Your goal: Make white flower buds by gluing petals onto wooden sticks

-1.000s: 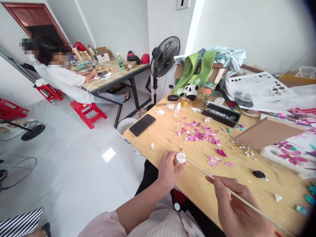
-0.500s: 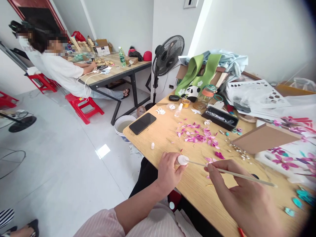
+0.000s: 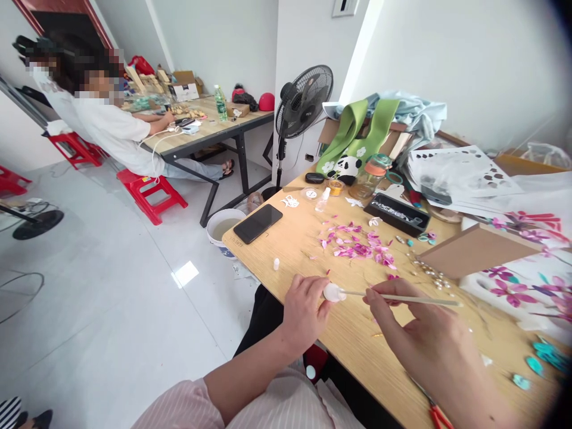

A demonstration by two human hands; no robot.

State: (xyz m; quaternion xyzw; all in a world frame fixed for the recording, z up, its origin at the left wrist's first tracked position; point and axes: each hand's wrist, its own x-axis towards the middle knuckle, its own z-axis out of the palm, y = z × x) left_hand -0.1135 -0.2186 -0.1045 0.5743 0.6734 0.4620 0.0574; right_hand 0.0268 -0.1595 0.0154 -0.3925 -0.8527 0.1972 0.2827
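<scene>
My left hand (image 3: 306, 313) pinches a small white rounded object (image 3: 333, 292) above the table's front edge; its exact kind is unclear. My right hand (image 3: 435, 345) is closed around a thin pale stick (image 3: 402, 298), held almost level, with its far end against the white object. Beyond both hands lie loose pink petals (image 3: 357, 244). A small white cap-like piece (image 3: 276, 264) stands to the left. Partly covered by my right forearm, red-handled pliers (image 3: 440, 416) rest close to the edge.
A phone (image 3: 258, 224) lies at the table's left corner. Behind the petals are a clear bottle (image 3: 322, 201), a black tray (image 3: 397, 214) and a glass jar (image 3: 373, 173). A brown board (image 3: 482, 250) leans at right, near teal pieces (image 3: 534, 365). A fan (image 3: 306, 101) and seated people are farther off.
My right hand has shifted left, and the stick's rear end has swung left and up. The white object has moved slightly right. More of the red-handled pliers now shows.
</scene>
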